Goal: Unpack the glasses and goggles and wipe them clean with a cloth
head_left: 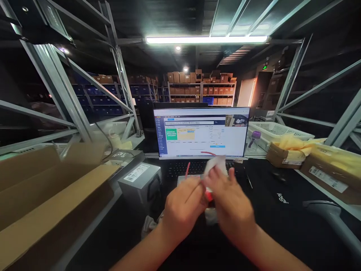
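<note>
My left hand (184,201) is closed, with the fingers curled in a pinch in front of the keyboard. A thin red strap (188,170) sticks up just behind it, and more red shows between the two hands. My right hand (232,197) lies against a thin white sheet (221,162), fingers pressed on it and thumb up. Whether the sheet is paper or cloth I cannot tell. The hands meet at the fingertips, hiding most of what is between them. Beneath them is a small pale, blurred piece (211,216). A crumpled grey item (149,226) lies by my left wrist.
A lit monitor (194,139) stands behind the keyboard (175,168). To the left are a grey labelled box (142,178) and an open carton (56,210). On the right are a scanner (328,212), a carton with yellow packaging (335,177) and a white basket (282,131).
</note>
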Demonstrator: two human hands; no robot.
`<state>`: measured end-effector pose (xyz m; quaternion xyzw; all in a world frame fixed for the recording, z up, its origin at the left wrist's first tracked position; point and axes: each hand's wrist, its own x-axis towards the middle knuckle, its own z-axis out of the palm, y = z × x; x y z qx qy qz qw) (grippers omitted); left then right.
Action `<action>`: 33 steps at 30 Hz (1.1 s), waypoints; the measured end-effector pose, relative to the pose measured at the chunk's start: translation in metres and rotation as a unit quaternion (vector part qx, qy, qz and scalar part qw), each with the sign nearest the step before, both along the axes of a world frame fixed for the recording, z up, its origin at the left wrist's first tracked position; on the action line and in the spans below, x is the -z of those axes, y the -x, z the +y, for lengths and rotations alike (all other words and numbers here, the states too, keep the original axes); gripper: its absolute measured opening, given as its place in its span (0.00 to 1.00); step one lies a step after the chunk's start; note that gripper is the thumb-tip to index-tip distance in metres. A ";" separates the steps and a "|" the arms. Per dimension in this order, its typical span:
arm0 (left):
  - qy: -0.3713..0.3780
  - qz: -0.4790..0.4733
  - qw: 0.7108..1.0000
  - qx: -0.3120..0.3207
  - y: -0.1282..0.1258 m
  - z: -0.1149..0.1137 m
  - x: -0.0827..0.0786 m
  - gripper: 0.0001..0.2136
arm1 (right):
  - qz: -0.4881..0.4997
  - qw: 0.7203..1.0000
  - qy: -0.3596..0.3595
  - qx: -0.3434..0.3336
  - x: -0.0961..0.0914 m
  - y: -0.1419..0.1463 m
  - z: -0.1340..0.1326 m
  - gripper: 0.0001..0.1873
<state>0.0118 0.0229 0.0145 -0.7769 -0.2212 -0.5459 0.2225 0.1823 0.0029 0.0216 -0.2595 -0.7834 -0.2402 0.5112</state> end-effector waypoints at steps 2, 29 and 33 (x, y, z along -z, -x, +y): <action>0.000 -0.027 1.000 0.005 0.002 0.003 -0.002 0.05 | -0.041 0.999 -0.030 0.004 0.008 0.011 0.003 0.28; 0.050 -0.083 0.995 0.018 -0.005 0.005 0.003 0.11 | 0.484 0.771 0.373 -0.179 -0.021 -0.078 0.063 0.14; 0.048 -0.105 0.993 0.018 -0.005 0.005 0.002 0.10 | 0.454 0.635 0.551 -0.296 -0.025 -0.069 0.061 0.19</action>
